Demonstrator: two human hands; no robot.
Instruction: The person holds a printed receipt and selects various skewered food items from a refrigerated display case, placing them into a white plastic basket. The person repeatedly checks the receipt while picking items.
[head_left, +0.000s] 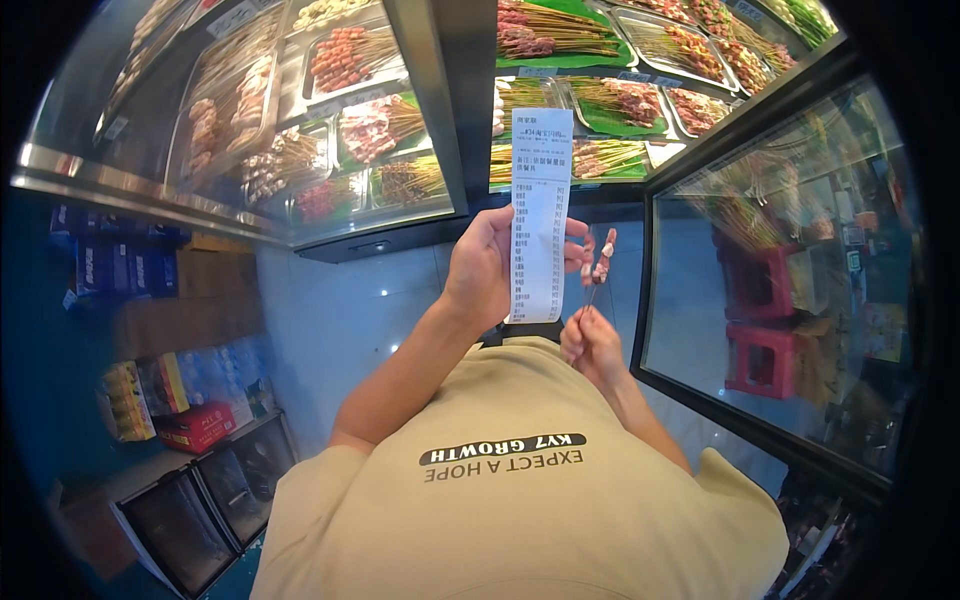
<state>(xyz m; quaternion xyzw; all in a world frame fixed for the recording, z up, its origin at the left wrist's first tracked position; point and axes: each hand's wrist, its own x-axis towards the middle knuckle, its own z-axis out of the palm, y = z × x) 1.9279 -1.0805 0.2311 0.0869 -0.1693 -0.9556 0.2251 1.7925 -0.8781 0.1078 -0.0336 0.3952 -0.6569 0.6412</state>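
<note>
My left hand (484, 262) holds a long white printed paper slip (541, 225) upright before my chest; its fingertips show past the slip's right edge. My right hand (592, 341), lower and to the right, grips the thin sticks of a few raw meat skewers (602, 259), whose meat points up beside the left fingertips. Ahead, behind the slip, a lit display fridge holds metal trays with more skewers, such as a meat bundle on green leaf (634, 105) and another at the upper part (525, 34).
An open glass door (765, 300) stands at the right, with a dark frame. At the left, a glass panel (375, 135) covers more skewer trays. Blue boxes (124, 266), a red box (196, 427) and packed bottles (217, 375) stand at the far left above the tiled floor (360, 300).
</note>
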